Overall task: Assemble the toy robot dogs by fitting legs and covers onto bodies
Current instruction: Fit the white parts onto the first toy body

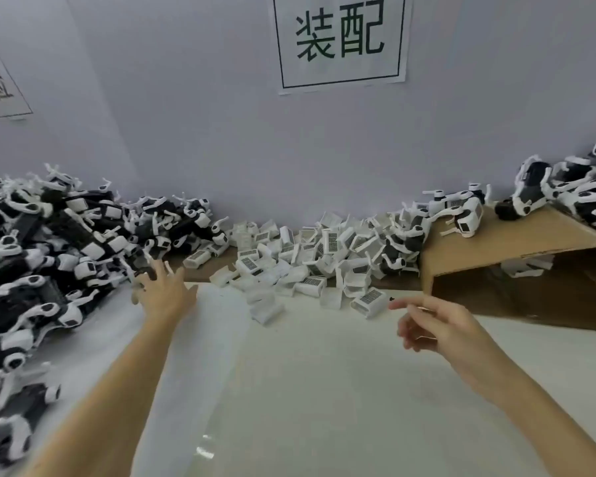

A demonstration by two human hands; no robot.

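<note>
A big heap of black-and-white toy dog bodies with legs (49, 249) covers the left side of the table. My left hand (162, 290) reaches out to its right edge with fingers spread, holding nothing. A pile of small white covers (310, 259) lies at the back middle. My right hand (434, 325) hovers just right of a single white cover (370, 302), fingers loosely extended and empty. More assembled dogs (572, 191) lie on a cardboard box at the right.
A tilted brown cardboard box (516, 256) takes up the back right, its open side facing me. A white foam sheet (324, 390) covers the table in front. A pale wall with a printed sign (341, 39) stands close behind the piles.
</note>
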